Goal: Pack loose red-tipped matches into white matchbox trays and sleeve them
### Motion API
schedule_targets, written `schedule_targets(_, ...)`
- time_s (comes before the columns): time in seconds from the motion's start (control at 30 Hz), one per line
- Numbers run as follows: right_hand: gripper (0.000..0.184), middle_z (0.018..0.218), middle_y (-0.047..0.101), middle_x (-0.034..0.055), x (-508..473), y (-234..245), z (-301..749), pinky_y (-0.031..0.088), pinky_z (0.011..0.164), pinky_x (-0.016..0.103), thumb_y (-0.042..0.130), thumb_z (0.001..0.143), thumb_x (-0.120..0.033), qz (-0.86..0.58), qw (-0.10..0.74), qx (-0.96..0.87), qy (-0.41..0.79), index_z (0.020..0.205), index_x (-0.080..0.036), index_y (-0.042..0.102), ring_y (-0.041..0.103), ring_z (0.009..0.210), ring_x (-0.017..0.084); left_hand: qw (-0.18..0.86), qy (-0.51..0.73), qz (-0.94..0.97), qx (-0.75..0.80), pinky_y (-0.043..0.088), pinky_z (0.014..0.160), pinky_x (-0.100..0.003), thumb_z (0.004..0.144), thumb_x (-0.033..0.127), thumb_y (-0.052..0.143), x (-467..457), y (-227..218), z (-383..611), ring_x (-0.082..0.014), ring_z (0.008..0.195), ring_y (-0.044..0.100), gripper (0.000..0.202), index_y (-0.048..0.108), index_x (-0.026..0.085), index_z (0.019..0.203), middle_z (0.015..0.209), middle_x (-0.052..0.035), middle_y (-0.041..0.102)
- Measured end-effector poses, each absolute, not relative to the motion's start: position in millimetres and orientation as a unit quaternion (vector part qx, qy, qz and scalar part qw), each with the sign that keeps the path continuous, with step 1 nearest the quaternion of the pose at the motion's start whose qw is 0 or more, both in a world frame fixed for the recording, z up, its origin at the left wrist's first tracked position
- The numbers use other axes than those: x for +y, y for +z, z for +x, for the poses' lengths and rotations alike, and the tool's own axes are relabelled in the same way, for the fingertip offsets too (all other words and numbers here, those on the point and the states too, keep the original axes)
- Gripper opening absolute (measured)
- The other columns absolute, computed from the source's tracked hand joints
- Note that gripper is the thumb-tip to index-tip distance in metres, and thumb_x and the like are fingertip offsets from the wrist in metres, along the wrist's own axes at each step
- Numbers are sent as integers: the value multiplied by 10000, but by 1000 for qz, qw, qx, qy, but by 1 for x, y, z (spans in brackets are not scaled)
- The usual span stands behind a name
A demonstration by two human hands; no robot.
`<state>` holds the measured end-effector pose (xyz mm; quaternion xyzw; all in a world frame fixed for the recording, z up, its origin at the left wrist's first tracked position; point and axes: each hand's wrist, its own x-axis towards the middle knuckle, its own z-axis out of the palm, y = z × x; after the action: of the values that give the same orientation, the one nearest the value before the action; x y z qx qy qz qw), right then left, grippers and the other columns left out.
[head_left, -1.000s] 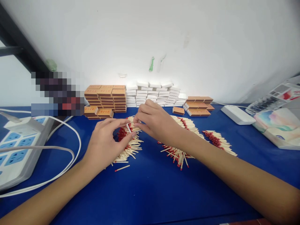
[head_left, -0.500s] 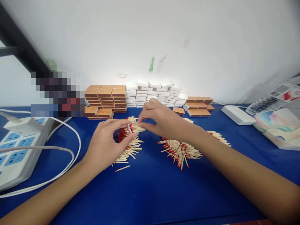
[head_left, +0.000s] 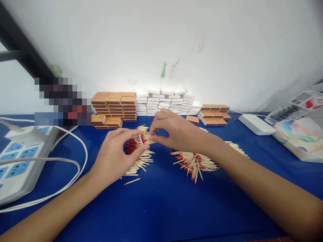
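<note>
Between the thumb and fingertips of my left hand [head_left: 112,149] is a small white matchbox tray [head_left: 141,139], its near end showing as a white edge. Red-headed matches [head_left: 146,137] lie in it, heads toward my left hand. My right hand [head_left: 173,129] pinches at the other end of these matches, thumb and index finger together; how many it grips is hidden. Beneath both hands spreads a pile of loose matches [head_left: 138,163]. A second match pile [head_left: 194,161] lies below my right wrist, partly covered by the forearm.
Stacked orange matchboxes [head_left: 113,104] stand at the back left, white trays [head_left: 164,101] beside them, more orange boxes [head_left: 214,115] to the right. A power strip [head_left: 22,158] with white cables lies left. A white box [head_left: 256,123] and tissue pack [head_left: 299,137] are at right.
The tray and both hands have shifted very slightly to the right. My right fingertips have moved a little down at the match ends. The piles and stacks look the same.
</note>
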<state>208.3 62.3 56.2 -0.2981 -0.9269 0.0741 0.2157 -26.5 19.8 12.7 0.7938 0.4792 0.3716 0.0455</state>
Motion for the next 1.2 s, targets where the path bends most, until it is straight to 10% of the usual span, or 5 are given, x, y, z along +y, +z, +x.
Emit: schedule_targets(1.2,151,937,619,85,61,50,205,405,785,344,630,1010,-250,-319,213,-920,77,893,-176,691,542,964,234,33,364,809,460,538,993,-441,890,406,805,19,12,-25,-280,1092,722,316,766,254,1164,1144,-51,805)
